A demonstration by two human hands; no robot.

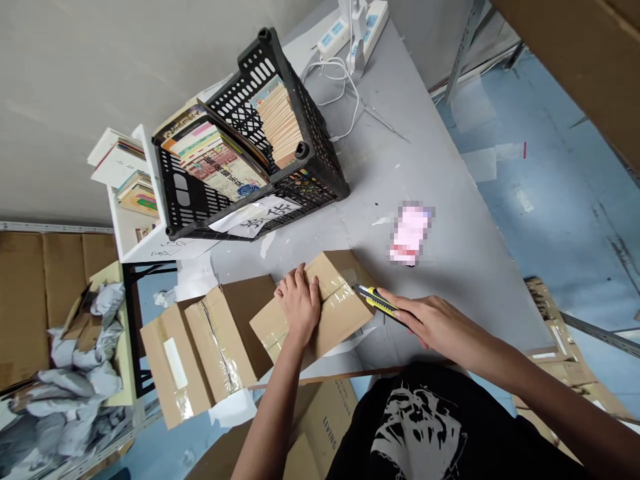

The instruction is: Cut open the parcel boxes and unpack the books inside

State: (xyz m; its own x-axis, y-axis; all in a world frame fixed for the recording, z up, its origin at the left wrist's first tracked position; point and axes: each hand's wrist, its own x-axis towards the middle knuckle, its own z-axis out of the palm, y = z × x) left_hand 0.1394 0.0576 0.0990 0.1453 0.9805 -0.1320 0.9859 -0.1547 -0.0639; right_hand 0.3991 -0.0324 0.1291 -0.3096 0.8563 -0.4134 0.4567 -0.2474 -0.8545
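A taped cardboard box lies on the grey table near its front edge. My left hand rests on the box's top with fingers stretched out and pressing on it. In my right hand is a yellow and black utility knife, gripped by its handle. Its tip is at the right end of the box's clear tape seam; whether the blade touches the tape I cannot tell. Left of this box stand two more cardboard boxes, one with a slit-looking tape seam and one with a white label.
A black plastic crate with books stands at the back, beside a white bin of books. A blurred phone lies right of the boxes. Power strips and cables sit farther back. A bin of crumpled packaging is at lower left.
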